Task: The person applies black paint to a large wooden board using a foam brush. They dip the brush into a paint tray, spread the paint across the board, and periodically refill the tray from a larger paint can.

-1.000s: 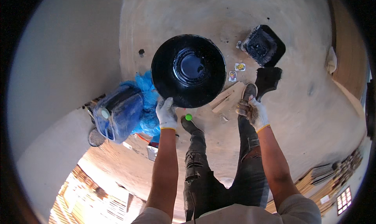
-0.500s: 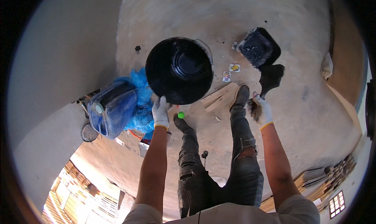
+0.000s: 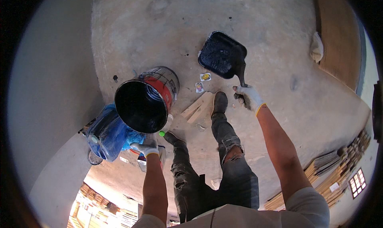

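Note:
A black-coated bucket (image 3: 161, 90) with a red band leans over, its dark mouth facing me and its base toward the far right. Just below its near rim is my left hand (image 3: 145, 148), in a white glove with fingers stretched leftward. Whether it touches the rim cannot be told. My right hand (image 3: 249, 98), gloved too, is closed round the handle of a wide black-coated brush (image 3: 239, 67). The brush head is over the right side of a square black tray (image 3: 218, 54), which holds dark wet-looking stuff. A bright green round cap (image 3: 162, 133) is beside the bucket's rim.
A blue jerrycan (image 3: 104, 133) and blue plastic (image 3: 133, 137) crowd the left, against a grey wall. Wood strips (image 3: 197, 108) lie by my right foot, below two small colourful packets (image 3: 205, 76). Stacked boards (image 3: 335, 170) line the right.
The bucket has tipped so its outer wall shows, and my left hand has moved from its rim to below it. My right hand has brought the brush over the tray. The view has shifted.

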`<move>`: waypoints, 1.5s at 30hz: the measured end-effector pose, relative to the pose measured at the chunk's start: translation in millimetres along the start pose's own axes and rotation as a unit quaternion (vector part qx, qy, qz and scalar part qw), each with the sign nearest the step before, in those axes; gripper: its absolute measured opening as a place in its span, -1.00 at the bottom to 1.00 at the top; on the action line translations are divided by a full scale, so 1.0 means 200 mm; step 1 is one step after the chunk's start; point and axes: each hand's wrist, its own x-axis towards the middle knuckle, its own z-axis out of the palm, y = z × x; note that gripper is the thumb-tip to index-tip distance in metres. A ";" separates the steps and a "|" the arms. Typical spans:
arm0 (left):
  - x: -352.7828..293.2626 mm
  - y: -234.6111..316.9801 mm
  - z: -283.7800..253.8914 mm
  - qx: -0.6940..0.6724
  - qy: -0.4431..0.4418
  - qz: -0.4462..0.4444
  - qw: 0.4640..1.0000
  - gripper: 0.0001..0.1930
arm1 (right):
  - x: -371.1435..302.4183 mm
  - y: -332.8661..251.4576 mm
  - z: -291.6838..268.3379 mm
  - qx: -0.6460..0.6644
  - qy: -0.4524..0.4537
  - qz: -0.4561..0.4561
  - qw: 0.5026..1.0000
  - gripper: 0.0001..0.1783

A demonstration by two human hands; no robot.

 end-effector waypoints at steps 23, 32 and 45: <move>-0.10 -1.97 1.05 0.075 -0.263 -0.444 0.853 -0.18 | 0.24 -0.15 -0.06 0.043 0.011 -0.045 0.998 -0.67; -0.01 -2.03 1.09 0.061 -0.250 -0.380 0.888 -0.24 | 0.25 -0.22 -0.07 -0.057 0.051 -0.063 0.995 -0.47; -0.61 -1.35 1.42 0.366 -0.662 -0.085 0.649 -0.39 | -0.31 -0.66 -0.08 -0.481 0.097 -0.232 0.840 -0.53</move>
